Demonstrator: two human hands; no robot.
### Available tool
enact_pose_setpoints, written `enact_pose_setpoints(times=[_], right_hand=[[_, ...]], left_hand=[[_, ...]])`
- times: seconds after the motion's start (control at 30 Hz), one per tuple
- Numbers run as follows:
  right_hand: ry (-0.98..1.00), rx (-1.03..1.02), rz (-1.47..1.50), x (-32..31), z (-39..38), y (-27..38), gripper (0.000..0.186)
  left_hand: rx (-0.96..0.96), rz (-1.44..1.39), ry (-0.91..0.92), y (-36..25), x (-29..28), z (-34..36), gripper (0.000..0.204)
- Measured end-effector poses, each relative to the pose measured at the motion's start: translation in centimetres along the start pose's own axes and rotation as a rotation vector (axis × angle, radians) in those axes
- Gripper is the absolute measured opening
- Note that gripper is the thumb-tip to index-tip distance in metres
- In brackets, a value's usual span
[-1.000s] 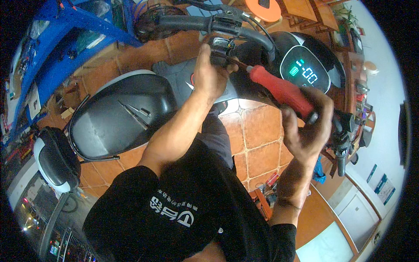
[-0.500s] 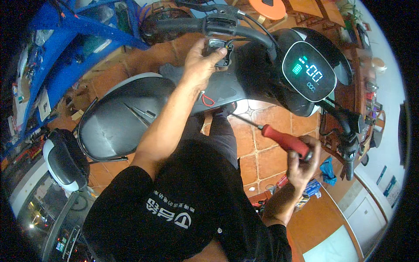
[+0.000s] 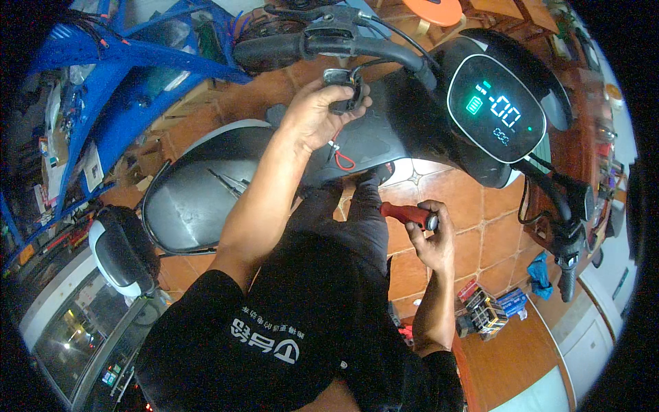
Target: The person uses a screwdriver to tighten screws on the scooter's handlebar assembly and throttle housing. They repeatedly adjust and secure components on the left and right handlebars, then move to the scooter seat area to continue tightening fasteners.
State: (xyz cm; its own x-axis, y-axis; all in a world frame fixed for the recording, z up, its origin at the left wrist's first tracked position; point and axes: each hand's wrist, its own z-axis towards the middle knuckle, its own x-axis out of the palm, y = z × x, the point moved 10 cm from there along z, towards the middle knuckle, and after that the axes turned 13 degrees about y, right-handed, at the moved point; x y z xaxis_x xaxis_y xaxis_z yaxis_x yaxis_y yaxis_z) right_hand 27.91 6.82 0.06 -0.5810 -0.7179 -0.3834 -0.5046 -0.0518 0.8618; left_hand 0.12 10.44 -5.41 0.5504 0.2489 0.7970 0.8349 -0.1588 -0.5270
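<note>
My left hand (image 3: 312,113) grips a small black handlebar switch housing (image 3: 338,77) below the left handlebar (image 3: 371,47) of an electric scooter. A thin black cable runs from the housing toward the bar. The thumb lies across its face, and the fingers wrap its far side. Lower right, in front of my thigh, my right hand (image 3: 435,240) holds a screwdriver (image 3: 405,213) by the butt of its red handle. The handle points left; its shaft is not distinguishable against my dark trousers.
The scooter's lit display (image 3: 498,110) stands to the right, above the right handlebar grip (image 3: 567,281). On the black seat (image 3: 189,199) lie thin metal tools (image 3: 230,184). A red cord loop (image 3: 344,161) hangs near my left wrist. Small boxes (image 3: 489,314) sit at lower right; blue shelving (image 3: 103,103) fills upper left.
My right hand has swung left with the screwdriver, bringing it close to my leg. In my left hand the housing has tilted, and its fingers now show on the far side. The view has shifted slightly.
</note>
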Motion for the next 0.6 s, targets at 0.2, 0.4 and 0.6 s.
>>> enact_pose_setpoints(times=[0.2, 0.4, 0.6], right_hand=[[0.019, 0.011, 0.007, 0.1, 0.3, -1.3, 0.035], [0.008, -0.046, 0.016, 0.5, 0.6, -1.6, 0.031], [-0.019, 0.049, 0.214, 1.7, 1.8, -6.7, 0.029]], left_hand=[[-0.028, -0.042, -0.006, 0.5, -0.8, 0.5, 0.02], [-0.009, 0.056, -0.068, 0.0, -0.7, 0.1, 0.019], [0.003, 0.014, -0.079, 0.2, -0.8, 0.6, 0.017]])
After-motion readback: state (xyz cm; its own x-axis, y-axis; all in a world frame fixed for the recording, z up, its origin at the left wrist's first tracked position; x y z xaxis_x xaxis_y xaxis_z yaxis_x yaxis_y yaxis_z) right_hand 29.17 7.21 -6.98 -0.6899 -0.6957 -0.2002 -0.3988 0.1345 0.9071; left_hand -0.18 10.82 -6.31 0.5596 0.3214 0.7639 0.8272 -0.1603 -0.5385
